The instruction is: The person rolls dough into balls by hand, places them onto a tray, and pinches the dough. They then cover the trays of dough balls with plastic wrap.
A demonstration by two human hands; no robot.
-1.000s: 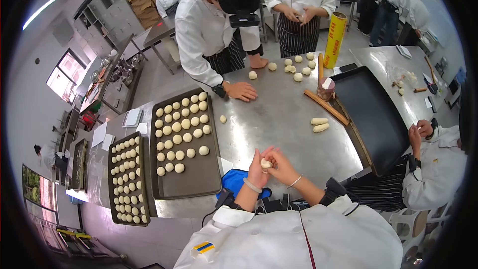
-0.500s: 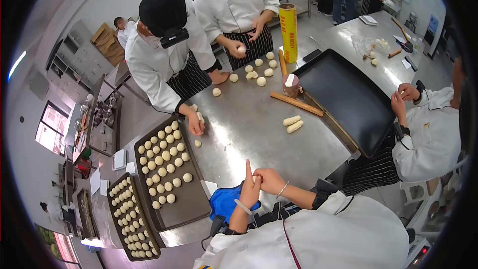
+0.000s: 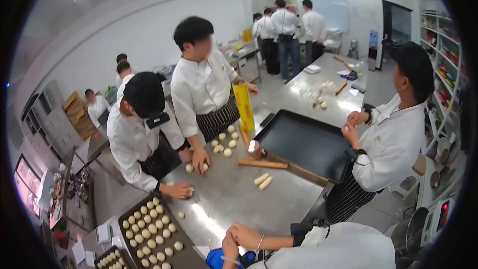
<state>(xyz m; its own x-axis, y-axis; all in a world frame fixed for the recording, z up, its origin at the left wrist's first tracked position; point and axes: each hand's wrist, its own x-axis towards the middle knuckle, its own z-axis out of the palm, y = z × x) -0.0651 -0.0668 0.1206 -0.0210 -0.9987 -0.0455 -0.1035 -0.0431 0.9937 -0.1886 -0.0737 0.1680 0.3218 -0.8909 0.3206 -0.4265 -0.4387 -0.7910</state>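
Note:
Near the front edge of the steel table, my left hand [image 3: 229, 247] is raised and closed, touching my right hand. My right hand [image 3: 247, 235] has its fingers bent and pressed together against the left. Whatever lies between them, if anything, is hidden. A blue cloth-like item [image 3: 216, 258] shows just beside my left wrist. Two short dough rolls [image 3: 263, 181] lie on the table beyond my hands. To the left, a dark baking tray [image 3: 185, 241] bears rows of round dough balls [image 3: 146, 233]. A single small dough piece [image 3: 181, 214] rests beside that tray.
A large black tray [image 3: 303, 144], a rolling pin [image 3: 262, 163], a pinkish tub [image 3: 254, 150] and a yellow film roll [image 3: 243, 105] occupy the far side. Two co-workers [image 3: 137, 134] handle dough at the left; another person [image 3: 388, 139] stands right. A second filled tray [image 3: 110, 260] is lower left.
The view has tilted up. My left index finger, stretched upward before, is now folded in. The standing co-worker has put a hand down on dough at the table.

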